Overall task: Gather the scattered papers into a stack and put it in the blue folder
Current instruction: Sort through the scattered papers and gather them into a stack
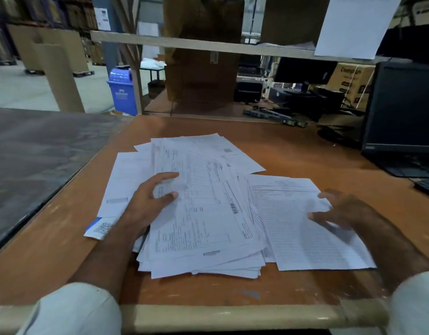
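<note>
A loose pile of white printed papers [203, 213] lies spread over the middle of the brown table [305, 151]. My left hand [148, 201] rests on the pile's left side, its fingers and thumb bent around the edge of the top sheets. At the right, a separate printed sheet [298, 226] lies beside the pile, and my right hand [341, 211] holds its right edge with thumb and fingers. A white paper with a blue corner [97, 227] sticks out from under my left forearm. No blue folder is in view.
A dark monitor [401, 110] and part of a keyboard [428, 187] stand at the table's right. A dark grey table [39, 151] adjoins on the left. A shelf frame [184, 42] with cardboard boxes rises behind, and a blue bin [121, 90] stands on the floor.
</note>
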Available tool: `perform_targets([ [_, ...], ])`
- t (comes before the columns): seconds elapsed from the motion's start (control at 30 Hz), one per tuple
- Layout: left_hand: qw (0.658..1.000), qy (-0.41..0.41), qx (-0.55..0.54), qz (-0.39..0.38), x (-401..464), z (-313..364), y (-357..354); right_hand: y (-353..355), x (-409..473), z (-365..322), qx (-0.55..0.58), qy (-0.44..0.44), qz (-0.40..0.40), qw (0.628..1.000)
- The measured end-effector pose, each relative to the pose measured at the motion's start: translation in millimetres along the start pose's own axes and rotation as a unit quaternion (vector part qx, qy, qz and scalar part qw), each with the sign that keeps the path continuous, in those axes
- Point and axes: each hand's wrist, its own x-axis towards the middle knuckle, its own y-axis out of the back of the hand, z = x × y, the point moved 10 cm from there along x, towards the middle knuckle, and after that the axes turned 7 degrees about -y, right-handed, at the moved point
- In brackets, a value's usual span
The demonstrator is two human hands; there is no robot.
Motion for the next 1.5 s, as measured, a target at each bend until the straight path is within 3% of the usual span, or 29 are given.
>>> perform_targets([
  [0.27,1.0,0.023,0.009,-0.001,-2,-6,3,8,-5,1,0.009,-0.034,0.023,0.999],
  [0.5,0.999,0.044,0.015,0.004,0,-10,-1,9,-20,13,0.152,-0.098,0.053,0.982],
  [0.73,0.998,0.045,0.036,-0.002,3,-16,2,46,-44,-20,0.32,0.078,0.088,0.94],
  [0.83,0.998,0.044,0.041,-0.005,4,-17,1,82,-63,-40,0.419,0.156,0.086,0.89],
  [0.9,0.998,0.042,0.045,-0.006,4,-15,0,107,-74,-44,0.534,0.187,0.072,0.821],
  [1.0,0.998,0.036,0.046,-0.001,3,-9,0,105,-68,-49,0.702,0.183,-0.01,0.688],
  [1.03,0.998,0.028,0.058,0.0,2,-6,1,92,-62,-58,0.71,0.172,-0.041,0.681],
  [1.07,0.997,0.016,0.075,0.003,2,-2,2,73,-57,-69,0.686,0.161,-0.07,0.706],
  [1.13,0.996,-0.003,0.085,0.012,1,7,2,31,-55,-97,0.573,0.159,-0.12,0.795],
  [1.2,0.997,-0.001,0.07,0.018,2,12,1,4,-55,-122,0.478,0.175,-0.137,0.85],
  [1.37,0.999,-0.019,0.041,0.012,6,21,-2,-5,-56,-190,0.352,0.263,-0.099,0.893],
  [1.5,0.999,-0.017,0.042,-0.001,3,20,-5,-21,-64,-245,0.32,0.329,-0.108,0.882],
])
